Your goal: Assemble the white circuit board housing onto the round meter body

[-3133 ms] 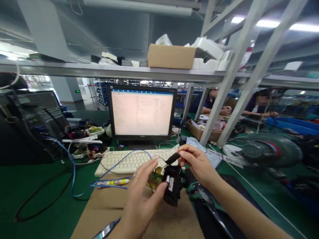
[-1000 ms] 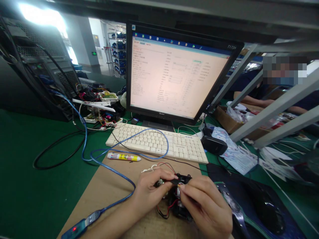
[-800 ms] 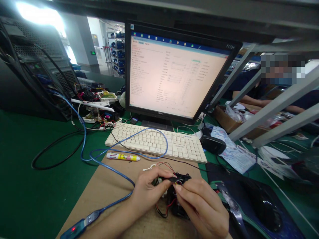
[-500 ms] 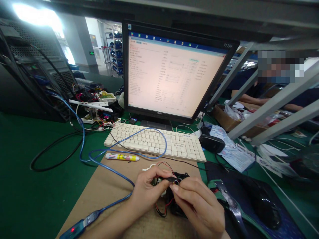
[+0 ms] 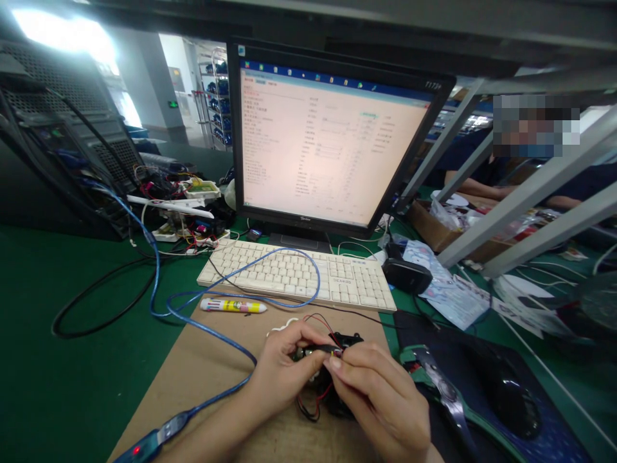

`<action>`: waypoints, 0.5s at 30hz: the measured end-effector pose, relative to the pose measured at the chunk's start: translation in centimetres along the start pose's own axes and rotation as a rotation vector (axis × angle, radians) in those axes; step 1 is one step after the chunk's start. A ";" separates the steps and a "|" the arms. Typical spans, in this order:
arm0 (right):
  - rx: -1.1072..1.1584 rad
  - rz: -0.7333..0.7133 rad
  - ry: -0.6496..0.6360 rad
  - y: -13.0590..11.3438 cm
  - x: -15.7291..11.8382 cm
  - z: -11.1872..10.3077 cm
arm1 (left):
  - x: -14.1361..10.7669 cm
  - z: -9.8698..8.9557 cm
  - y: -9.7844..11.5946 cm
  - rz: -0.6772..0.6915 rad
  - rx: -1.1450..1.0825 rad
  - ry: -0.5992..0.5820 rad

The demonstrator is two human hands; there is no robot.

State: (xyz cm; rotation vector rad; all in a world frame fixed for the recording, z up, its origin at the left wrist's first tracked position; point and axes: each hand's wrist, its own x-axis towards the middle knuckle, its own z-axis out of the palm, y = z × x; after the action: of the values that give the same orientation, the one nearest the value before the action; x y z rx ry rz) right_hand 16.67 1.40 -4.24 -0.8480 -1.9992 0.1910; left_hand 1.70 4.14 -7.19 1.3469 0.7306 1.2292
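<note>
Keyboard (image 5: 289, 273), cream-coloured, is the landmark here; both hands work on its near side, below its right half. The left hand (image 5: 279, 373) is closed in a pinch, thumb and forefinger on a slim black piece (image 5: 324, 348). The right hand (image 5: 385, 392) is closed too, its thumb and fingertips at the thin coloured wires (image 5: 335, 353) by the piece's right end (whether a plug sits between those fingertips, I cannot tell).

The piece lies between the hands, its long axis running roughly left to right, close to parallel with the keyboard's near edge. The left hand is nearer its body, the right hand nearer the end with the wires, so the two grips face each other almost in line.

Just beyond and partly under the right hand, still on the keyboard's near side, is a black housing (image 5: 348, 339), mostly hidden. A loop of red and black wires (image 5: 313, 408) hangs beside it, over the cardboard sheet (image 5: 193, 347) on the green desk (image 5: 72, 386). A multicolour pen (image 5: 234, 306) lies along the keyboard's near left edge, and a blue USB cable (image 5: 222, 334) crosses over its keys. A black mouse (image 5: 515, 405) sits to the keyboard's near right.
</note>
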 end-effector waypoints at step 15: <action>0.033 0.425 0.031 0.0 0.5 0.0 | 0.0 0.6 2.1 -0.282 -0.015 -0.184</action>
State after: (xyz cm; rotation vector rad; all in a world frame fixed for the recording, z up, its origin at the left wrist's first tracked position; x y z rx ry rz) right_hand 16.50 1.72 -3.84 -1.2393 -1.7610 0.4483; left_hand 1.82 3.58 -5.08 1.2759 0.7493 0.8742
